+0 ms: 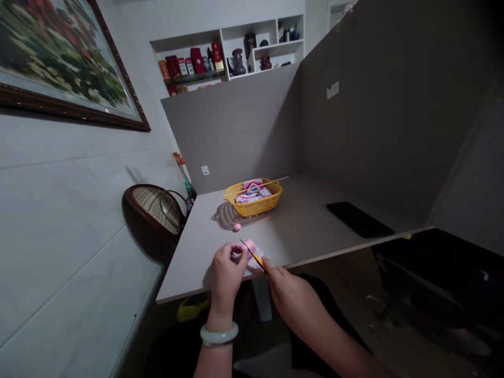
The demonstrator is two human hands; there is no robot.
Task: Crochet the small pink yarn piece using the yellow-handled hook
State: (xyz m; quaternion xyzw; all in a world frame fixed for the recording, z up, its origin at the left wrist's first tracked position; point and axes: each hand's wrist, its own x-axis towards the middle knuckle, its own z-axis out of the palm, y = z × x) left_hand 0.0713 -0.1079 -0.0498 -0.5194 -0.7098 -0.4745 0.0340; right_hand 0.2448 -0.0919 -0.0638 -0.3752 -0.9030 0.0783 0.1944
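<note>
The tool handle [258, 259] looks plastic, the table [301, 231] smooth and matt, the basket [255, 209] toward its far edge plastic.

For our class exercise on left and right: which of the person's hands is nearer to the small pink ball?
Left. The left hand is on the near side of the small pink ball; the right hand is farther back and off to the right.

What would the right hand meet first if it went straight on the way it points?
Past the tool it holds, probably the pink material, with the left hand beside it; depth is unclear.
</note>
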